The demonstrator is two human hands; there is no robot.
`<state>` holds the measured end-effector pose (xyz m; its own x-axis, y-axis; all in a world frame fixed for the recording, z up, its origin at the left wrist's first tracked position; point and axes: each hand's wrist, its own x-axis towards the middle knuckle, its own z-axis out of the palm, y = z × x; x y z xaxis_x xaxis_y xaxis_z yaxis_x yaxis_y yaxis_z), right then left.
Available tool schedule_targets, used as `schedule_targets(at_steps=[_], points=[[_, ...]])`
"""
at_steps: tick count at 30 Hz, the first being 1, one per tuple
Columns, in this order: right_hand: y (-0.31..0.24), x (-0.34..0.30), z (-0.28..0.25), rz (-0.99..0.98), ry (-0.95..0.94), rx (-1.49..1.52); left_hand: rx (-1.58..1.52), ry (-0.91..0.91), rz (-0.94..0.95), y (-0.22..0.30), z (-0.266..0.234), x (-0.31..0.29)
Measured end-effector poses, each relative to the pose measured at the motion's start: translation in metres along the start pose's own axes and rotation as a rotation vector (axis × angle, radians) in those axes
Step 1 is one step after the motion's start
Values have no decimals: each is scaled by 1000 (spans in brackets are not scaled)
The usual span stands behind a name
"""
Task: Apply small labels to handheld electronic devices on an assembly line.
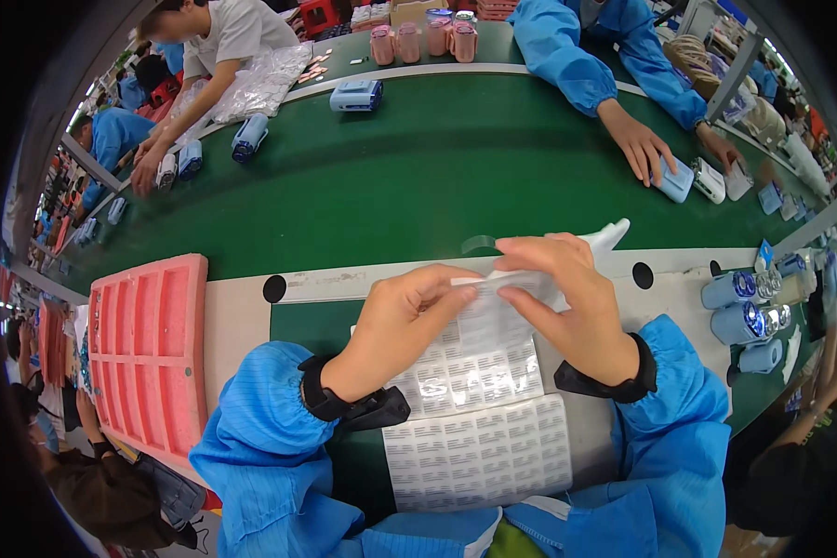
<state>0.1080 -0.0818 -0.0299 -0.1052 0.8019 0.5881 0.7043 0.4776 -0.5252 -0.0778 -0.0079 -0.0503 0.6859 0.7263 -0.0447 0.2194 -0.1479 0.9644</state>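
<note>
My left hand pinches the edge of a white label sheet between thumb and fingertips. At the sheet's other side is my right hand, its fingers bent around the paper; a white end sticks out behind them. Close to the right index fingertip, a small clear curved strip shows. Below my hands lie more printed label sheets, with rows of small labels. Black bands circle both my wrists. The fingers partly hide the held paper.
A pink foam tray with compartments lies at left. Beyond is a green conveyor belt carrying light blue devices. A co-worker's hand touches a blue device at right; another person reaches in at left. Several blue devices stand at my right.
</note>
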Motion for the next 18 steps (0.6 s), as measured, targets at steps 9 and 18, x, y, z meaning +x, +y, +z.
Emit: schedule_targets(at_steps=[9, 18], points=[[3, -4, 2, 49, -103, 49, 175, 141, 329, 0, 6, -1], [-4, 3, 4, 115, -24, 92, 159, 174, 267, 0, 1, -1]])
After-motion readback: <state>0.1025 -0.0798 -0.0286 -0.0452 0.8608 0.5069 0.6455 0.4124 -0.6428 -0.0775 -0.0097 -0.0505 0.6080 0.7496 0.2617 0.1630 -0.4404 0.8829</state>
